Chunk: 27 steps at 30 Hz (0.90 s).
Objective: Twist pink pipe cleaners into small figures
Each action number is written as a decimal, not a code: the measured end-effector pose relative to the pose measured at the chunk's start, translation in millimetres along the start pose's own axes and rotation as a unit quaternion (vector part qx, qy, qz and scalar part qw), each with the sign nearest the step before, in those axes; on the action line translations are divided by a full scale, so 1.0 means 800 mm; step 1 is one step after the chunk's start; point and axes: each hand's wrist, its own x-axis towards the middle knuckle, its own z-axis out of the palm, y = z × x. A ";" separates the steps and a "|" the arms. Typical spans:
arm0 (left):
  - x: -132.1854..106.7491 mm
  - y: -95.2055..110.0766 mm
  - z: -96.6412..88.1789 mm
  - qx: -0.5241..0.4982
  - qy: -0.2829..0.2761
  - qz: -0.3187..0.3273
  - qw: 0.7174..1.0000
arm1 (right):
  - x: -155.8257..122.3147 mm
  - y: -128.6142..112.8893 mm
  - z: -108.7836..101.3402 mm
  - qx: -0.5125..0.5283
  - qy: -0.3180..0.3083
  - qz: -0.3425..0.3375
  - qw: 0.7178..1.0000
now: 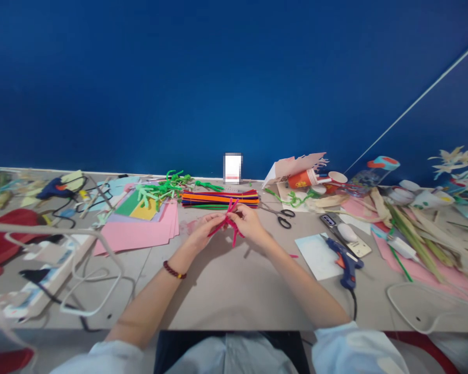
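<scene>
Between both hands, above the middle of the table, is a bunch of bright pink pipe cleaners [234, 237] spreading outward in several arms. My left hand [207, 227] grips it from the left, fingers closed. From the right, my right hand [248, 223] pinches it near its centre. The fingers partly cover where the arms meet. Just behind the hands lies a bundle of many-coloured pipe cleaners [220, 198], orange, red, dark blue and green among them. Black-handled scissors [284, 218] rest to the right of the bundle.
Pink paper sheets [136, 236] and green pipe cleaner shapes [159, 189] lie left. A white power strip [42, 283] with cables is at far left. Right are a blue glue gun [348, 267] on a pale card [315, 257], paper cups [302, 179] and dried husks [417, 234].
</scene>
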 end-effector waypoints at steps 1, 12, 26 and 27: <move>0.000 0.000 0.002 0.019 0.014 0.012 1.000 | 0.000 -0.001 0.000 -0.011 0.005 -0.003 1.000; 0.000 -0.012 0.006 0.030 0.072 0.052 0.996 | 0.000 -0.016 -0.013 0.029 -0.031 0.062 0.997; 0.000 -0.021 0.016 -0.085 0.049 0.004 0.995 | 0.004 -0.017 -0.032 0.174 -0.108 0.165 0.965; 0.000 -0.020 0.016 -0.081 0.055 0.006 0.995 | 0.003 -0.018 -0.031 0.178 -0.106 0.163 0.965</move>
